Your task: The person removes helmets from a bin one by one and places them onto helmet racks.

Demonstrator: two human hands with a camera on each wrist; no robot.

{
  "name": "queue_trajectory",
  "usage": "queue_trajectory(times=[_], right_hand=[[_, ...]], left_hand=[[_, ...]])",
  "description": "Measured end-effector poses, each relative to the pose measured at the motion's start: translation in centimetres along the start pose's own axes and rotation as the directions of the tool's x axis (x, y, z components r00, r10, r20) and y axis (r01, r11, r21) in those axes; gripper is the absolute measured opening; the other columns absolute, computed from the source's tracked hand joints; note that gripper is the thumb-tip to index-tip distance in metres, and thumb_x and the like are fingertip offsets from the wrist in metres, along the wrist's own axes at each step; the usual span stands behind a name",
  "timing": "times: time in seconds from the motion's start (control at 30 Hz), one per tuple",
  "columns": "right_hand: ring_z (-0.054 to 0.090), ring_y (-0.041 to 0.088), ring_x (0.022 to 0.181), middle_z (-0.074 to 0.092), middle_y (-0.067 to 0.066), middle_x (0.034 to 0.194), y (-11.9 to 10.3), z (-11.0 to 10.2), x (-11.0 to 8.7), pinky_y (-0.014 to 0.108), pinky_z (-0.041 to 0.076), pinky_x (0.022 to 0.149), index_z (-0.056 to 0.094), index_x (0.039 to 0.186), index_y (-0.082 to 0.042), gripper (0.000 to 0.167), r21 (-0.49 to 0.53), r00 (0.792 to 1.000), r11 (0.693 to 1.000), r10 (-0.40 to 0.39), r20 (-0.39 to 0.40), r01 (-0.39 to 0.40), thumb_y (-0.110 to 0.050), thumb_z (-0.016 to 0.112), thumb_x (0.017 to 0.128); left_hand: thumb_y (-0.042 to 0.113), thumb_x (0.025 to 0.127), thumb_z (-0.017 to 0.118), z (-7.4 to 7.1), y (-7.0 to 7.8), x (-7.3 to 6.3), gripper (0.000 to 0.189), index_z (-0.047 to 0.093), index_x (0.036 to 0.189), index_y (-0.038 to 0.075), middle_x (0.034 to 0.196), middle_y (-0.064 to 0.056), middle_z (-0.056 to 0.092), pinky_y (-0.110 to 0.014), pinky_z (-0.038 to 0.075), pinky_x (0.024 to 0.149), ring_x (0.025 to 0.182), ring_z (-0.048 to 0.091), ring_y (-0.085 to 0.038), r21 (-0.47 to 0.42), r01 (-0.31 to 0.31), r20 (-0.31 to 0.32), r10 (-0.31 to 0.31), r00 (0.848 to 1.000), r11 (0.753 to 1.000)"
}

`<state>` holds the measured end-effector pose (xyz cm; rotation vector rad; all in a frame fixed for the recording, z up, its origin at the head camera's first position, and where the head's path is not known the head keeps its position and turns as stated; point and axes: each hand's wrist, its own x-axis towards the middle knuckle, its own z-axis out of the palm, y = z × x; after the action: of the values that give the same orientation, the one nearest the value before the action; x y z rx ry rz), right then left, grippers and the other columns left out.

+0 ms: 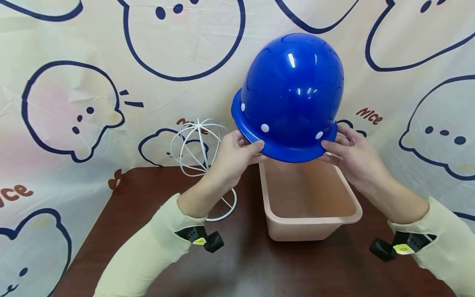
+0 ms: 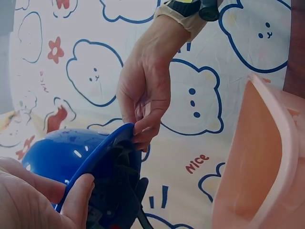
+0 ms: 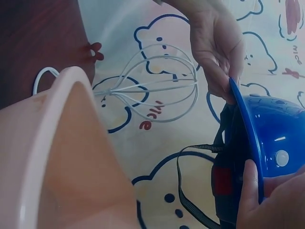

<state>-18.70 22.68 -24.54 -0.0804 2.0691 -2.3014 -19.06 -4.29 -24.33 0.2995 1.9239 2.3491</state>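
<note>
A glossy blue hard hat [image 1: 295, 90] with white round studs is held up above the back of a pink plastic bin [image 1: 313, 222]. My left hand [image 1: 237, 154] pinches its brim on the left, thumb on the outer side. On the right, my right hand [image 1: 352, 154] grips the brim the same way. The right wrist view shows a dark strap [image 3: 190, 205] hanging from inside the hat [image 3: 274, 129], near a red patch. To the left, partly behind my left forearm, stands a white wire stand [image 1: 198, 144] with a cage-like round top and a ring base.
The brown table [image 1: 222, 264] has its back edge against a hanging cloth [image 1: 185, 49] printed with cartoon bears. The bin's open top faces up beneath the hat. The wire stand sits close to the bin's left side.
</note>
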Motion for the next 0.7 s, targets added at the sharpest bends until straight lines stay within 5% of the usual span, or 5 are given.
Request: queue_trajectory(times=[0.17, 0.37, 0.7], right_hand=[[0.07, 0.014, 0.103, 0.067, 0.0, 0.122, -1.2, 1.7, 0.5, 0.027, 0.06, 0.085, 0.032, 0.158, -0.013, 0.079, -0.028, 1.0, 0.999, 0.017, -0.009, -0.017, -0.016, 0.076, 0.093], [0.073, 0.014, 0.09, 0.074, -0.001, 0.099, -1.6, 4.1, 1.4, 0.027, 0.061, 0.078, 0.033, 0.152, -0.001, 0.066, 0.09, 0.998, 0.996, -0.025, 0.065, 0.019, 0.002, 0.067, 0.095], [0.074, 0.016, 0.089, 0.071, 0.003, 0.108, -1.4, 8.4, 2.5, 0.032, 0.062, 0.082, 0.041, 0.148, -0.001, 0.054, -0.009, 0.994, 0.999, -0.048, 0.096, 0.049, 0.004, 0.061, 0.098]], left_hand=[[-0.001, 0.102, 0.057, -1.2, 1.1, -0.6, 0.035, 0.05, 0.135, -0.007, 0.121, -0.027, 0.067, -0.035, 0.059, 0.086, 0.098, 0.074, -0.031, 0.007, 0.038, -0.018, -0.038, 0.999, 0.999], [0.0, 0.103, 0.056, -3.0, 2.1, -1.3, 0.04, 0.044, 0.141, -0.006, 0.129, -0.027, 0.064, -0.033, 0.059, 0.087, 0.091, 0.076, -0.021, 0.007, 0.078, -0.044, -0.077, 0.996, 0.997], [0.002, 0.104, 0.053, -6.9, 3.3, -3.0, 0.05, 0.035, 0.151, -0.005, 0.141, -0.026, 0.055, -0.028, 0.057, 0.088, 0.092, 0.075, -0.014, 0.078, 0.07, -0.053, -0.066, 0.996, 0.994]])
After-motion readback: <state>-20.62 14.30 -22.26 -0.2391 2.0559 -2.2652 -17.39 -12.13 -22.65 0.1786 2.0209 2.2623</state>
